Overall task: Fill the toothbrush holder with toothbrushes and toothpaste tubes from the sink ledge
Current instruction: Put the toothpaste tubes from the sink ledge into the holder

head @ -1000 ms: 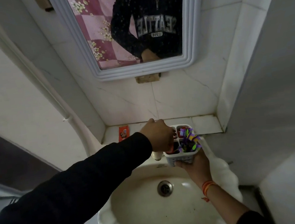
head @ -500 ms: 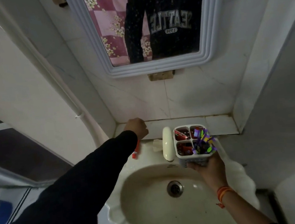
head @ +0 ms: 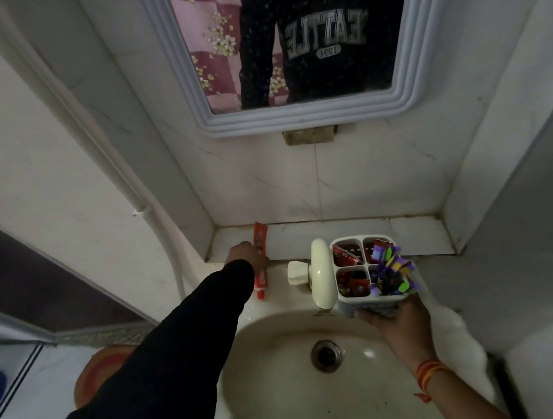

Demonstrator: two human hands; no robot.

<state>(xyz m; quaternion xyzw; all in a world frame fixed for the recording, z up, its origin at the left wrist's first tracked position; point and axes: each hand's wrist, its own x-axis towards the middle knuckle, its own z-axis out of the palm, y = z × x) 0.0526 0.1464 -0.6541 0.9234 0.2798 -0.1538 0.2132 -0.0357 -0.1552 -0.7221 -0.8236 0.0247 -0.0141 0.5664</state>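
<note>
Head camera looks steeply down, close above the sink [head: 289,397].

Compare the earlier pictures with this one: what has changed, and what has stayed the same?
The left hand moved from the toothbrush holder out left to the sink ledge and closed its grip on the red toothpaste tube. The right hand still holds the holder beside the tap, its contents unchanged.

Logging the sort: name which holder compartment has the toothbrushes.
The near-right compartment of the toothbrush holder, closest to the right hand; purple and green toothbrushes stick out. The others show red tubes.
</note>
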